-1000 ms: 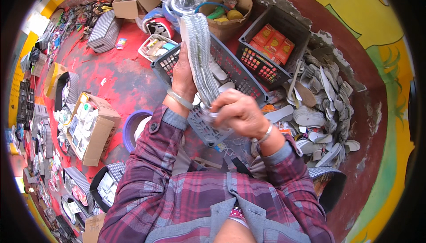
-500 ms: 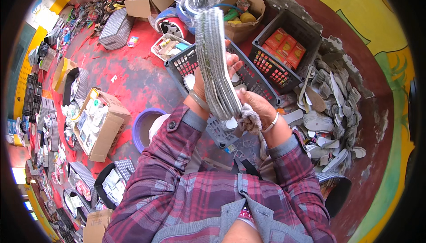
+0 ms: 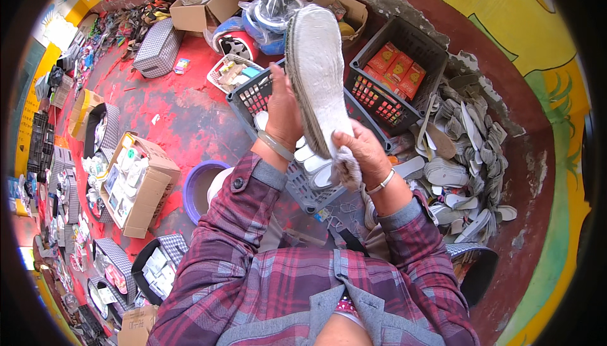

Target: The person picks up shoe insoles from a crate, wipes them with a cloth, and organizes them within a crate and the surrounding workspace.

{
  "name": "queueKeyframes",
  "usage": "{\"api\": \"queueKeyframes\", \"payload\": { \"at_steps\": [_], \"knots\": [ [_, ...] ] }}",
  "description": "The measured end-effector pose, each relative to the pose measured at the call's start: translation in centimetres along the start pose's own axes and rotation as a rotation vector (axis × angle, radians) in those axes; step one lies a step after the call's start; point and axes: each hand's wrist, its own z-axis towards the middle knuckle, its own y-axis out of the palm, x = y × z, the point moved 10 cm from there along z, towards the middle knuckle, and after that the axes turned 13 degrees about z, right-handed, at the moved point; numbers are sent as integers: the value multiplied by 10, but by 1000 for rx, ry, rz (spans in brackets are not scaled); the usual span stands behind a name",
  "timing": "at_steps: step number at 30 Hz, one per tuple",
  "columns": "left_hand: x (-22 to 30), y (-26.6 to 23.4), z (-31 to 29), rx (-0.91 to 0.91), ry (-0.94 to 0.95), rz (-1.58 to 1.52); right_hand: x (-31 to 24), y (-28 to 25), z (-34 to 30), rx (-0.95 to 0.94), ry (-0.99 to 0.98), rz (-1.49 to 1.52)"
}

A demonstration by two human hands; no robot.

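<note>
A thick stack of white, shoe-shaped insoles [image 3: 319, 71] stands tilted up in front of me, its top face turned toward me and its layered grey edge on the left. My right hand [image 3: 365, 151] grips the heel end, thumb on the top face. A crumpled greyish rag [image 3: 346, 169] hangs at that same hand. My left hand [image 3: 282, 111] is open beside the stack's left edge, fingers stretched upward; whether it touches the edge I cannot tell. Below lies a grey plastic crate [image 3: 308, 195] with white insoles [image 3: 311, 159] in it, partly hidden by the stack.
A heap of grey insoles [image 3: 465, 156] lies at the right against the wall. Behind it stands a dark crate [image 3: 404, 46] with orange boxes. On the left are a purple basin [image 3: 191, 188] and a filled cardboard box [image 3: 152, 188]. Bagged helmets [image 3: 269, 20] sit at the back.
The stack has turned from its layered edge to its broad white face. My left hand has come out from behind it to its left side. My right hand keeps its grip.
</note>
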Motion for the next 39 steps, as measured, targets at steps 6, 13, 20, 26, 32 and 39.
{"api": "queueKeyframes", "payload": {
  "at_steps": [6, 13, 20, 26, 32, 39],
  "knots": [
    [-12, -17, 2, 225, 156, 320, -15, -28, -3, 219, -173, -383],
    [-36, -44, 1, 263, -117, -14, -81, -69, -14, 174, -196, 74],
    [-62, -20, -2, 281, -213, -97, -91, 10, -37, -19, -728, -269],
    [-75, -4, -20, 163, -370, -195, -57, 79, -49, -192, -877, -1167],
    [-80, 6, -20, -46, -373, -93, -81, 64, -54, -40, -1052, -1115],
    [-87, 26, -31, -181, -333, 357, -162, -12, -58, 473, -1211, -1167]
  ]
}}
